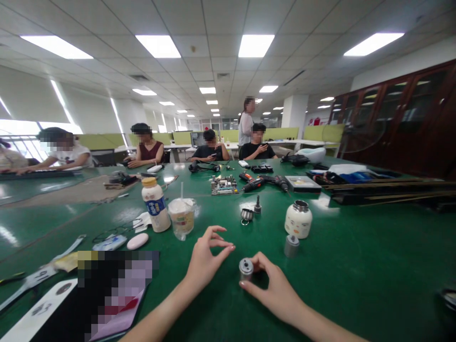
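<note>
My right hand [276, 287] grips a small silver metal cylinder [245, 270] between thumb and fingers. Its top face has dark holes, and it stands upright at the green table. To its left, my left hand [208, 256] hovers over the table with thumb and a finger pinched together; anything between the tips is too small to make out. A second metal cylinder [291, 246] stands right of the first, in front of a cream jar with a drawn face [298, 221]. Beyond my hands lie a shiny metal cap with a ring [246, 216] and a dark stepped metal piece [257, 204].
A bottle with a yellow cap [156, 206] and a bagged drink cup [182, 217] stand left. Power drills [254, 183] and a circuit board [224, 185] lie farther back. A tablet or phone-like slab [121, 313] is at lower left. Several people sit across the table.
</note>
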`<act>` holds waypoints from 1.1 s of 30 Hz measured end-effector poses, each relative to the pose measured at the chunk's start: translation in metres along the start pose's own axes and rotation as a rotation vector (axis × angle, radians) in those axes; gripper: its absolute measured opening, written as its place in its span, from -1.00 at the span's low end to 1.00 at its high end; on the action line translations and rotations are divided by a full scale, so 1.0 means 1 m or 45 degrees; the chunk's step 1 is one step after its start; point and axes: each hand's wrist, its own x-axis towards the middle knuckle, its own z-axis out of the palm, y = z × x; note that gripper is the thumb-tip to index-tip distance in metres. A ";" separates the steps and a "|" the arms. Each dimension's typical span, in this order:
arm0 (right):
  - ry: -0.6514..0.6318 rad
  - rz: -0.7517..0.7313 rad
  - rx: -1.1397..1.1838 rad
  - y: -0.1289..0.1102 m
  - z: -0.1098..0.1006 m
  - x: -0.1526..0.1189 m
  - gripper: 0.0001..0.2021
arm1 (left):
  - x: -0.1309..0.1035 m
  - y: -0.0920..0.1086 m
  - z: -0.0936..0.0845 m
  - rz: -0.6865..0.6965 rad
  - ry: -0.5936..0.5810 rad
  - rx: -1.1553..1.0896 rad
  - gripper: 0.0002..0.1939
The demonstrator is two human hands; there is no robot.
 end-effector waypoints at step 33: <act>0.004 -0.024 0.009 0.000 0.001 0.001 -0.83 | -0.016 0.030 0.014 0.002 -0.118 -0.295 -0.78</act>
